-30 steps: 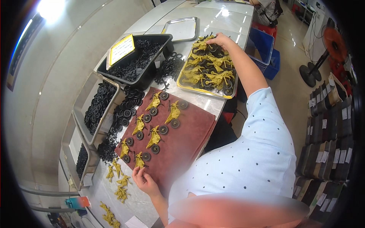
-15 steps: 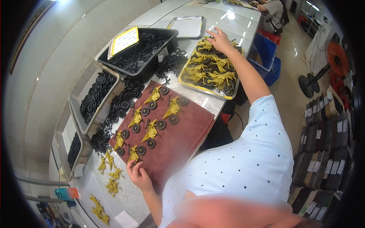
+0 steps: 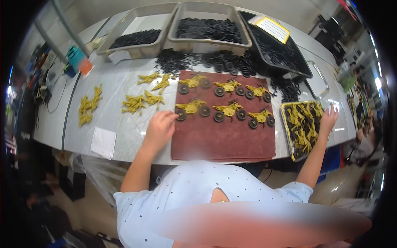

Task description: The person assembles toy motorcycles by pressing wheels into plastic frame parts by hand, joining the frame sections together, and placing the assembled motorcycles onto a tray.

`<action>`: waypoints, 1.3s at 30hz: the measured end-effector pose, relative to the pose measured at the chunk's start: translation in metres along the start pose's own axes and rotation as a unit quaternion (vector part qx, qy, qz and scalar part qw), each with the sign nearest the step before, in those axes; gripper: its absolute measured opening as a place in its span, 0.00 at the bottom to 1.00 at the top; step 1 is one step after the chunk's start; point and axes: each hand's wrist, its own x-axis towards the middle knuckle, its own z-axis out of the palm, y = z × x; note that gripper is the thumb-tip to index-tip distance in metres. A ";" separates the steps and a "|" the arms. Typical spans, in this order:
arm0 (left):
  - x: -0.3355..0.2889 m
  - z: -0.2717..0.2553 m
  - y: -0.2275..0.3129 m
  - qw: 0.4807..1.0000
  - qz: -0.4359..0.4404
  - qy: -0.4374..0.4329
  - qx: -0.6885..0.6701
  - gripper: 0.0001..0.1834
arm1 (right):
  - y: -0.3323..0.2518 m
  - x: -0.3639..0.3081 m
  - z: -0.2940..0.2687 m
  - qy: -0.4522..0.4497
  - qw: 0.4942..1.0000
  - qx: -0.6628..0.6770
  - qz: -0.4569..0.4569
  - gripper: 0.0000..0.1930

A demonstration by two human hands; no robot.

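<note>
My left hand [image 3: 160, 129] has its fingers curled together at the left edge of the red-brown cloth [image 3: 223, 140]. Its fingertips meet the rear wheel of a yellow toy motorcycle [image 3: 192, 106] in the nearer row; whether they grip anything is hidden. Several such motorcycles with black wheels lie on the cloth in two rows. At the right, my right hand [image 3: 328, 118] is over the outer edge of a yellow-rimmed tray [image 3: 292, 155], fingers apart and nothing seen in them. Yellow motorcycles with black wheels fill that tray.
Yellow motorcycle bodies [image 3: 134, 104] lie in clusters left of the cloth, near a white paper [image 3: 103, 142]. Behind stand two grey bins [image 3: 209, 44] and a black bin [image 3: 304, 73] of black parts. Loose black wheels [image 3: 229, 62] border the cloth. A teal-and-orange bottle [image 3: 78, 60] stands far left.
The view has swung left, so the table now lies straight ahead. My left hand stays by the end motorcycle, its fingers more closed. My right hand remains at the tray.
</note>
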 end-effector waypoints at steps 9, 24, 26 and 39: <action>0.042 -0.043 -0.068 0.983 -0.088 -0.103 0.124 0.23 | -0.240 -0.052 -0.069 -0.118 0.929 0.338 -0.091 0.10; 0.065 -0.025 -0.058 0.995 -0.039 -0.089 -0.014 0.18 | -0.411 -0.127 -0.052 -0.468 0.690 0.547 -0.073 0.11; 0.072 -0.023 -0.025 0.998 0.024 -0.058 -0.016 0.18 | -0.432 -0.133 -0.048 -0.522 0.633 0.572 -0.006 0.13; 0.074 0.016 -0.017 0.983 0.125 -0.124 -0.053 0.24 | -0.432 -0.129 -0.009 -0.601 0.648 0.463 0.070 0.19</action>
